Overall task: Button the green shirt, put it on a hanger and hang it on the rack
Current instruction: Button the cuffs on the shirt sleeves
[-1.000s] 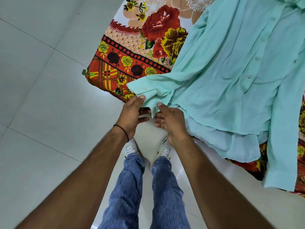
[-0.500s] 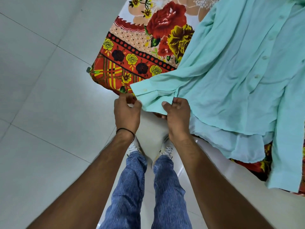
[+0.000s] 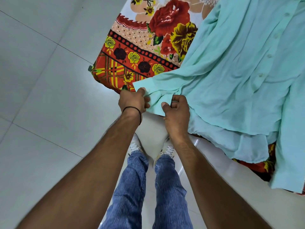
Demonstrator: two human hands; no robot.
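The pale green shirt (image 3: 234, 66) lies spread face up on a flower-patterned cloth, its front placket with a row of small buttons running up the right side. One sleeve reaches toward me and its cuff (image 3: 155, 96) hangs over the cloth's near edge. My left hand (image 3: 132, 101) pinches the cuff's left end, beside a small white button. My right hand (image 3: 176, 111) pinches the cuff's right side, thumb on top. No hanger or rack is in view.
The flowered red and orange cloth (image 3: 132, 52) covers a raised surface whose corner points left. Pale floor tiles (image 3: 41, 80) stretch to the left and below. My jeans-clad legs (image 3: 148, 187) and white shoes stand at the surface's edge.
Both hands lifted the cuff off the edge and shifted along it. The cuff now lies flatter between them, with my left thumb near its button.
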